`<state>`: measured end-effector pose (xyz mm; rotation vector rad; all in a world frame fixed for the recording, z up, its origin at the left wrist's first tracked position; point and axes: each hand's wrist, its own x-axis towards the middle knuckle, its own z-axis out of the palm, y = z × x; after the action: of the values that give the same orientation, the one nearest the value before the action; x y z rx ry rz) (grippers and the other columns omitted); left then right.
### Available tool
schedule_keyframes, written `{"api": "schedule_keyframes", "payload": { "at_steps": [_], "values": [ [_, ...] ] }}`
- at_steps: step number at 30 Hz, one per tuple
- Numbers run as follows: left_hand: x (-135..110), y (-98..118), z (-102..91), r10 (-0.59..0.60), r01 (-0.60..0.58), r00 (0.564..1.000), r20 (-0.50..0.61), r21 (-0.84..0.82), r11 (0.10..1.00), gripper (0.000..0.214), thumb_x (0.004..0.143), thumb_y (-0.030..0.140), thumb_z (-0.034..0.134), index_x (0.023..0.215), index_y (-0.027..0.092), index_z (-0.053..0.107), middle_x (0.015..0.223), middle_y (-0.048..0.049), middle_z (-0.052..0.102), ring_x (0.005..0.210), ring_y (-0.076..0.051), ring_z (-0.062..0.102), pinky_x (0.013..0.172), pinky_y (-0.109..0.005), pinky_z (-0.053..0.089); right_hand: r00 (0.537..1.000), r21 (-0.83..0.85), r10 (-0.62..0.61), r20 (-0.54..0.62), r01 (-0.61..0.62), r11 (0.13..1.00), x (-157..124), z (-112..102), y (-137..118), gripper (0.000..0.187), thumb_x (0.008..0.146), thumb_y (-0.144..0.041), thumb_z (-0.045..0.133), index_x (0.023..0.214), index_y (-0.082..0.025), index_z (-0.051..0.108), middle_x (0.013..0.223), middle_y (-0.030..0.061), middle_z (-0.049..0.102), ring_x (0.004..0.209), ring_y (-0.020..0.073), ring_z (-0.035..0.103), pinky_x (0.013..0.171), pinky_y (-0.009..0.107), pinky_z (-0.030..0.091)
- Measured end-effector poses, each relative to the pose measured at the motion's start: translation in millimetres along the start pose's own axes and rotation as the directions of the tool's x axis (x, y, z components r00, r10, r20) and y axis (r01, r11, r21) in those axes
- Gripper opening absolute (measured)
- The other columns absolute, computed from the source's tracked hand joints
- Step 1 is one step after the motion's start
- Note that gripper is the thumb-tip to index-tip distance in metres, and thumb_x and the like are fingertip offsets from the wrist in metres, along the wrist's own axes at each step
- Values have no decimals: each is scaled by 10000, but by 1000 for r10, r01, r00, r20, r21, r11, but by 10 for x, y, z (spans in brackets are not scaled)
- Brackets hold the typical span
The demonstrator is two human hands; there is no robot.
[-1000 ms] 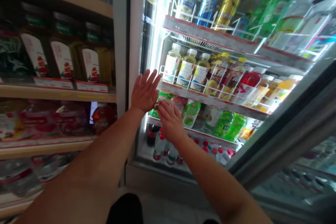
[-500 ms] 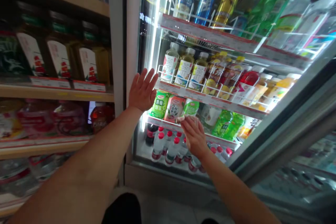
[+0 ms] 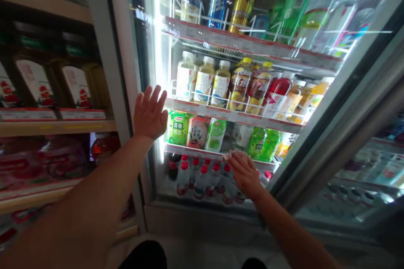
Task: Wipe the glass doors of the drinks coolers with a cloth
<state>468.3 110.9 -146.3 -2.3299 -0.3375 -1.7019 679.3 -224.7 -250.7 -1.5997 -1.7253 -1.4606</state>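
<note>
My left hand point(image 3: 150, 113) is raised with spread fingers, palm forward, at the left side of the lit drinks cooler's glass door point(image 3: 154, 50). My right hand point(image 3: 244, 172) lies against the glass lower down, its fingers pressed over a crumpled whitish cloth or tissue point(image 3: 229, 154). Only a bit of that cloth shows past the fingertips. Behind the glass, close to the right hand, stand a green-and-white bottle point(image 3: 216, 134) and red-capped water bottles point(image 3: 202, 183). A green carton point(image 3: 177, 128) is nearest my left hand.
Bottled drinks and cans point(image 3: 217, 2) fill the cooler's shelves. The door's metal frame point(image 3: 331, 147) slants along the right. Wooden shelves point(image 3: 57, 127) with oil-coloured bottles point(image 3: 38, 77) stand on the left. My dark-clad knee point(image 3: 145, 254) shows at the bottom, above the floor.
The view has shifted to the right. Against the shelves behind the glass, my right hand has slid right and down with the cloth. My left hand stays near the cooler's left edge, fingers still spread.
</note>
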Motion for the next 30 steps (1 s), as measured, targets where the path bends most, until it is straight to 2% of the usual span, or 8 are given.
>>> {"api": "schedule_keyframes", "payload": {
  "at_steps": [4,8,10,14,20,23,27,30],
  "values": [
    [-3,-19,10,0,0,1000,15,-2,1000,624,1079,517,175,1641,247,177,1712,9,84,1586,-269,39,1295,-554,36,992,-36,85,-88,-89,995,-3,-131,355,629,969,-86,431,1566,-286,415,1474,34,574,1497,200,395,1309,445,270],
    [-2,-9,12,-7,7,1000,13,-13,1000,628,1083,517,172,1635,220,195,1715,11,77,1586,-274,27,1295,-558,22,868,-72,363,-338,-408,910,-79,-177,685,542,1026,-169,417,1567,-207,415,1568,144,445,1530,323,313,1235,664,290],
    [1,-2,9,0,0,1000,5,-20,1000,625,1083,516,181,1627,211,217,1714,10,90,1585,-266,40,1300,-539,22,811,-70,461,-361,-516,853,-314,-138,612,524,1041,-214,410,1565,-209,420,1589,154,408,1524,341,320,1222,687,292],
    [0,-14,14,14,-14,1000,-18,-5,1000,643,1078,528,189,1613,181,271,1701,-41,172,1584,-259,74,1300,-520,41,783,-58,528,-330,-575,816,-752,-90,360,597,1037,-250,439,1618,-270,302,1648,142,302,1544,342,274,1228,663,297],
    [-20,-66,50,39,-38,998,-42,26,999,632,1063,490,244,1634,220,252,1687,-61,222,1582,-222,50,1304,-450,36,705,-5,579,-410,-636,772,-195,-343,752,545,1077,-274,342,1612,-177,318,1667,172,235,1559,359,216,1244,682,228],
    [-24,-65,60,60,-60,996,-69,1,998,619,1061,459,275,1642,248,232,1682,-53,235,1578,-228,72,1306,-451,46,748,-33,508,-427,-575,818,57,-314,729,532,1065,-235,387,1594,-183,368,1648,164,291,1549,338,259,1270,631,220],
    [-20,-59,65,97,-96,990,-99,20,995,606,1077,456,245,1647,256,206,1681,-52,237,1578,-211,72,1306,-446,59,919,-69,318,-233,-341,937,-35,-71,237,602,1025,-147,456,1602,-276,345,1571,82,459,1520,273,348,1275,524,306],
    [-18,-50,58,97,-94,991,-95,33,995,605,1087,474,207,1639,229,235,1679,-57,249,1579,-215,77,1305,-460,67,968,-72,204,-148,-216,974,44,37,49,637,1008,-105,471,1601,-294,338,1526,60,519,1506,244,377,1276,489,321]
  ]
}}
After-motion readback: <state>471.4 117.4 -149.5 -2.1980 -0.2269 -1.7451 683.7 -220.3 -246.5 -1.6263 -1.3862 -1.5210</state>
